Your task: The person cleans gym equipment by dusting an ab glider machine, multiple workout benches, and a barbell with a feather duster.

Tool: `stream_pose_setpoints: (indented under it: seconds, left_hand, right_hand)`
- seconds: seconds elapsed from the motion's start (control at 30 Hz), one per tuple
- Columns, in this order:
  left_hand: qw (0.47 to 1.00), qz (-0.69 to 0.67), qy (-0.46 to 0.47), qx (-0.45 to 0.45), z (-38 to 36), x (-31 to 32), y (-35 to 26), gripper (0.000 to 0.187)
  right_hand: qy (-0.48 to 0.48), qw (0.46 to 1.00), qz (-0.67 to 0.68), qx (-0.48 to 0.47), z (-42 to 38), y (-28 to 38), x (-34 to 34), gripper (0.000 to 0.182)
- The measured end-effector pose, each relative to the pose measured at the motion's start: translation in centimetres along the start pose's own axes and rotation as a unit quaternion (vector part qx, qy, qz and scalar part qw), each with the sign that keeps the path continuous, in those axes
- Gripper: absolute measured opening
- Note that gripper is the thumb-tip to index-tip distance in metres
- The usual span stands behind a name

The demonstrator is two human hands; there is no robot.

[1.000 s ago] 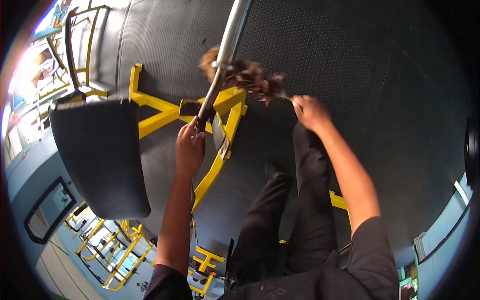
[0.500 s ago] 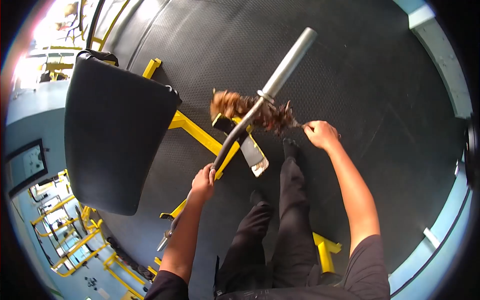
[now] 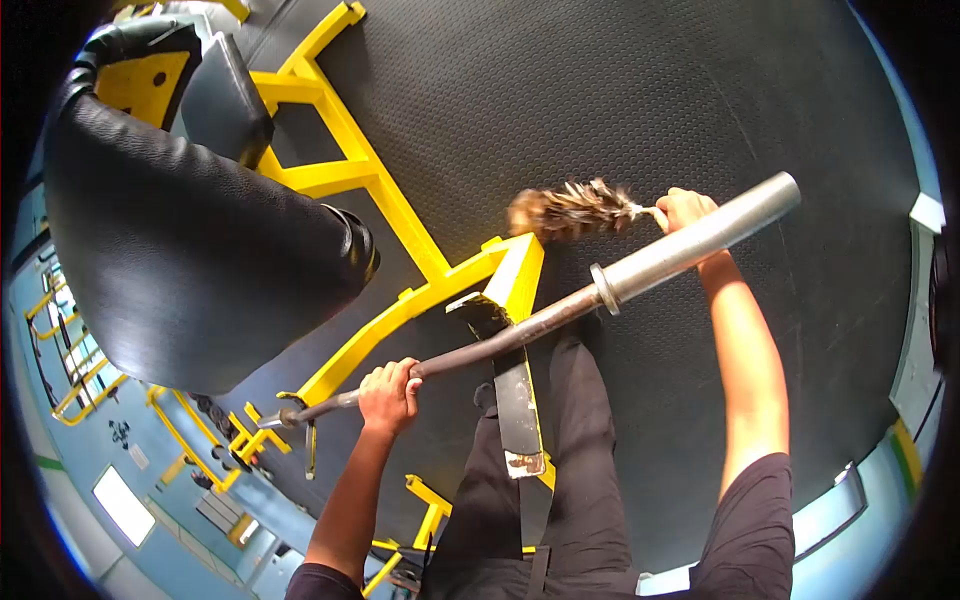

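My left hand [image 3: 390, 397] is wrapped round the dark, bent middle of a curl bar [image 3: 480, 352]. The bar slants up to the right and ends in a thick silver sleeve [image 3: 700, 240] with a collar. It crosses a black-faced rest [image 3: 518, 400] on a yellow frame. Beyond the sleeve, my right hand [image 3: 686, 208] is closed on the pale handle of a feather duster [image 3: 580, 210]. The duster's brown feathers point left, their tip overlapping the top of the yellow upright [image 3: 520, 270] in this view. Part of my right wrist is hidden behind the sleeve.
A large black padded bench [image 3: 200, 250] on a yellow frame [image 3: 370, 200] fills the left. Black textured rubber matting [image 3: 640, 90] covers the floor. Other yellow gym equipment [image 3: 90, 370] stands at the far left, and a pale blue wall runs along the right edge.
The view has shifted and turned. The bar now lies flatter across it, and my right hand with the duster has moved up behind the silver sleeve. My left hand stays on the bar.
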State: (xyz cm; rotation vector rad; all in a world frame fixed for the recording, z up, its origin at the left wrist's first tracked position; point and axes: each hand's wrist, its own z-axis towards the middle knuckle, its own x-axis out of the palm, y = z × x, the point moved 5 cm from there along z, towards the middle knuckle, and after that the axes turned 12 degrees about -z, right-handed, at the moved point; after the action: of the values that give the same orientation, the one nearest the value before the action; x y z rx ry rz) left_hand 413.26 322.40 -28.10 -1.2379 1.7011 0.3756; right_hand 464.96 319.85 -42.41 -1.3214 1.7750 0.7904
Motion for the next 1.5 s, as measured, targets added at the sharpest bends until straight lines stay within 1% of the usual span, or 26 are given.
stream_pose_setpoints:
  seconds: [0.03, 0.1, 0.17, 0.23, 0.3, 0.37, 0.43, 0.5, 0.57, 0.63, 0.67, 0.77, 0.8, 0.9, 0.97, 1.0, 1.07, 1.13, 1.17, 1.2, 1.23, 1.3, 1.37, 1.4, 1.47, 1.5]
  left_hand:
    - [1.000, -0.006, 0.004, -0.010, -0.1, 0.1, 0.2, 0.028]
    - [1.000, -0.007, 0.016, -0.006, 0.1, 0.0, 0.2, 0.028]
    - [1.000, -0.010, 0.005, 0.004, 0.3, -0.2, 0.0, 0.028]
    - [1.000, -0.003, 0.019, -0.006, 0.3, -0.2, 0.1, 0.027]
    - [1.000, -0.008, 0.026, -0.010, 0.4, -0.4, -0.1, 0.027]
    - [0.999, -0.015, 0.032, -0.013, 0.6, -0.7, -0.1, 0.027]
    - [0.999, -0.016, 0.034, -0.015, 0.4, -0.6, -0.2, 0.027]
    - [0.999, -0.011, 0.041, -0.018, 0.5, -0.5, -0.1, 0.027]
    - [0.999, -0.002, 0.047, -0.021, 0.3, -0.5, 0.0, 0.027]
    - [0.999, -0.012, 0.037, -0.008, 0.4, -0.5, 0.0, 0.028]
    - [0.999, -0.011, 0.038, -0.001, 0.4, -0.4, 0.0, 0.028]
    - [0.998, -0.005, 0.062, -0.008, 0.2, 0.0, 0.3, 0.028]
    - [0.999, -0.011, 0.048, -0.005, 0.2, -0.1, 0.2, 0.028]
    - [0.999, -0.007, 0.045, 0.011, -0.2, 0.0, 0.6, 0.029]
    - [0.999, -0.007, 0.039, 0.020, -0.3, 0.7, 0.9, 0.031]
    - [0.999, 0.000, 0.044, 0.023, -0.2, 1.0, 1.0, 0.033]
    - [0.998, 0.015, 0.053, 0.040, -0.6, 1.2, 1.0, 0.035]
    - [0.998, -0.004, -0.003, 0.056, -0.7, 0.8, 0.6, 0.038]
    - [0.997, 0.004, 0.001, 0.080, -1.1, 0.6, 0.2, 0.038]
    - [0.998, -0.019, 0.002, 0.064, -1.2, 0.5, 0.0, 0.038]
    - [0.998, -0.043, 0.002, 0.045, -1.2, 0.4, 0.0, 0.039]
    - [0.994, -0.060, 0.011, 0.087, -1.4, 0.3, 0.5, 0.036]
    - [0.967, -0.138, -0.021, 0.216, -2.3, -0.4, 1.5, 0.035]
    - [0.965, -0.153, -0.005, 0.213, -2.8, -0.7, 2.5, 0.038]
    - [0.977, -0.127, 0.004, 0.170, -3.8, -1.7, 5.0, 0.038]
    - [0.981, -0.107, -0.001, 0.161, -4.5, -2.4, 5.8, 0.038]
  right_hand:
    - [-0.060, 0.995, 0.071, -0.032, -0.2, 0.2, -0.3, 0.030]
    - [-0.016, 0.988, 0.141, -0.053, -0.6, 0.5, 0.0, 0.029]
    - [0.024, 0.991, 0.108, -0.072, -0.9, 0.4, 1.5, 0.027]
    - [0.070, 0.996, 0.056, 0.007, -1.2, -0.6, 3.3, 0.027]
    - [-0.005, 0.998, -0.054, -0.014, -1.9, -2.0, 7.2, 0.026]
    - [-0.053, 0.996, -0.077, 0.013, -5.2, -2.2, 9.8, 0.027]
    - [0.096, 0.990, 0.015, 0.102, -8.8, -0.6, 7.6, 0.039]
    - [0.194, 0.965, 0.102, 0.144, -12.4, 1.3, 5.8, 0.038]
    - [0.190, 0.969, 0.039, 0.151, -16.1, 2.2, 6.5, 0.038]
    - [0.235, 0.963, 0.024, 0.127, -18.4, 4.0, 5.8, 0.037]
    - [0.250, 0.957, 0.074, 0.127, -19.4, 4.7, 4.9, 0.036]
    - [0.031, 0.989, 0.133, 0.060, -20.8, 6.1, 1.4, 0.026]
    - [-0.035, 0.997, 0.059, 0.024, -20.6, 6.2, 1.1, 0.021]
    - [-0.119, 0.991, -0.017, 0.054, -19.8, 4.9, -0.8, 0.019]
    - [-0.152, 0.983, -0.079, 0.065, -19.4, 4.8, -0.4, 0.009]
    - [-0.226, 0.968, -0.061, 0.084, -20.0, 5.0, -0.3, 0.007]
    - [-0.215, 0.966, -0.093, 0.108, -21.2, 6.5, -1.9, 0.009]
    - [-0.263, 0.957, -0.092, 0.079, -23.4, 8.5, -3.1, 0.009]
    - [-0.280, 0.953, -0.097, 0.059, -25.1, 9.6, -3.5, 0.010]
    - [-0.283, 0.950, -0.099, 0.086, -26.9, 10.5, -3.1, 0.010]
    - [-0.297, 0.949, -0.033, 0.098, -28.6, 11.3, -2.6, 0.013]
    - [-0.335, 0.929, 0.063, 0.142, -31.4, 13.4, -0.4, 0.022]
    - [-0.276, 0.926, 0.093, 0.238, -33.3, 16.8, 4.3, 0.023]
    - [-0.246, 0.911, 0.168, 0.284, -34.0, 19.0, 7.5, 0.024]
    - [-0.106, 0.869, 0.294, 0.385, -35.8, 23.6, 10.6, 0.030]
    - [-0.063, 0.850, 0.334, 0.402, -36.2, 26.1, 12.3, 0.032]
